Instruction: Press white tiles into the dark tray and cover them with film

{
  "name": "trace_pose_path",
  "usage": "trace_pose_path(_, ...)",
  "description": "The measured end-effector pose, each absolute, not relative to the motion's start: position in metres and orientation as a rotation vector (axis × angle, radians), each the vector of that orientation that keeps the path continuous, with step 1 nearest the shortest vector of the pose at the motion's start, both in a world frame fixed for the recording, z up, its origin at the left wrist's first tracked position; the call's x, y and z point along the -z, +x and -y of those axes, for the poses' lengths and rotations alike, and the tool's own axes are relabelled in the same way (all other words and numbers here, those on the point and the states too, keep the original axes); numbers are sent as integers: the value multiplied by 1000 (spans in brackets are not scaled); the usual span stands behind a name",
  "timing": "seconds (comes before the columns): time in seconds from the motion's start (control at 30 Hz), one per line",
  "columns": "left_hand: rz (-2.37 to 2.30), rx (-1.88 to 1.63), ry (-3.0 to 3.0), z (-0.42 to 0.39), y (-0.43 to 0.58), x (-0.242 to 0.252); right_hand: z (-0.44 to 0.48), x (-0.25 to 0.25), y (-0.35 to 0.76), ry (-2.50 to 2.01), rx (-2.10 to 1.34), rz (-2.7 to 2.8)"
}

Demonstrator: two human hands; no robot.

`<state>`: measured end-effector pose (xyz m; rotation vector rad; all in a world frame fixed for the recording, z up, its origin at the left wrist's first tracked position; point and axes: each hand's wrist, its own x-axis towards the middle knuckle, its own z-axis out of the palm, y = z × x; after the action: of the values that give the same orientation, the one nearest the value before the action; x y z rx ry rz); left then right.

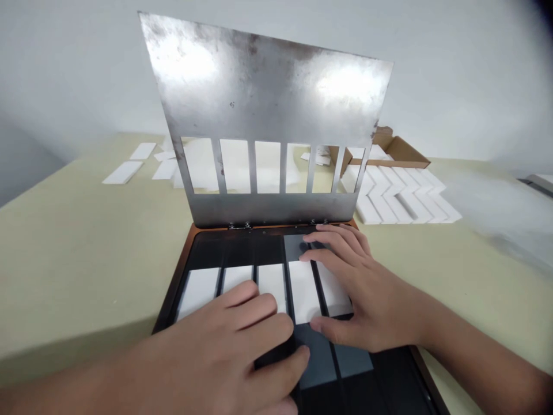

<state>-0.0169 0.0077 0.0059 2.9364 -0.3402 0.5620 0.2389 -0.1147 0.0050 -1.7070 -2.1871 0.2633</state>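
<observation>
Left hand (233,337) and right hand (358,294) lie open, grasping nothing, seemingly steadying white tiles (305,291) in a dark slotted tray (173,305); hinged steel stencil (263,98) raised clear.

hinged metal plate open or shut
Open: the slotted metal plate stands raised on its hinges at the far edge of the dark tray.

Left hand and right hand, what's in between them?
In the head view, a white rectangular tile lies between the left hand and the right hand, sitting in a slot of the dark tray.
</observation>
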Motion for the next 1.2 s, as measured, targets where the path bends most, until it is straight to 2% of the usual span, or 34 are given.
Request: trace_pose_path(1.2,368,-512,2919,-10,-16,-7,115,-3,240,-1688,-217,2197)
